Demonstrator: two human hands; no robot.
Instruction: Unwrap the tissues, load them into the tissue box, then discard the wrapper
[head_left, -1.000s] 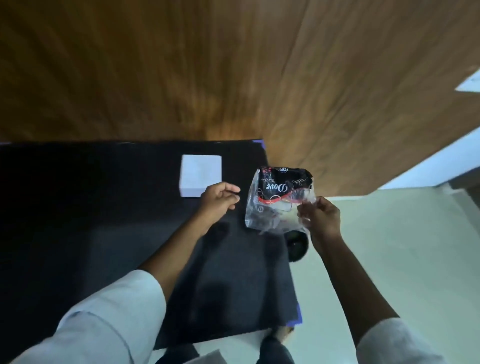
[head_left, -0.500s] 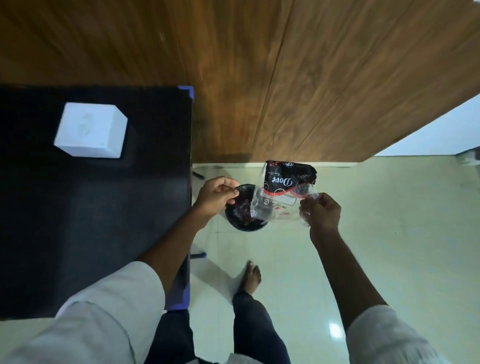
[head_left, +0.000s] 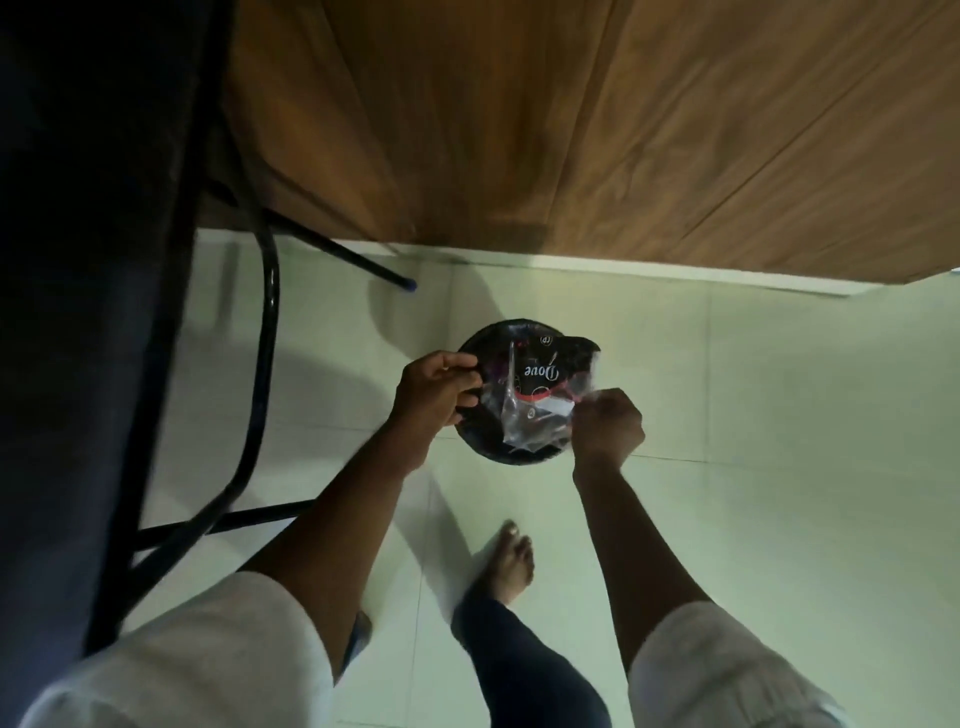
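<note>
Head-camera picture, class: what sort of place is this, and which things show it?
Probably a room in a home or small office: pale tiled floor, wood-panelled wall, a metal-legged table, and a small black bin standing on the tiles.

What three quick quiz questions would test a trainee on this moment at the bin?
1. True or false: the wrapper has already been dropped and lies inside the bin.
2. Which hand pinches the wrapper's edge nearest the table leg? A) left hand B) right hand C) neither
3. Fill in: the wrapper is held directly over the black, round ____ on the floor.

Key:
1. False; both hands hold it above the bin.
2. A
3. bin
</note>
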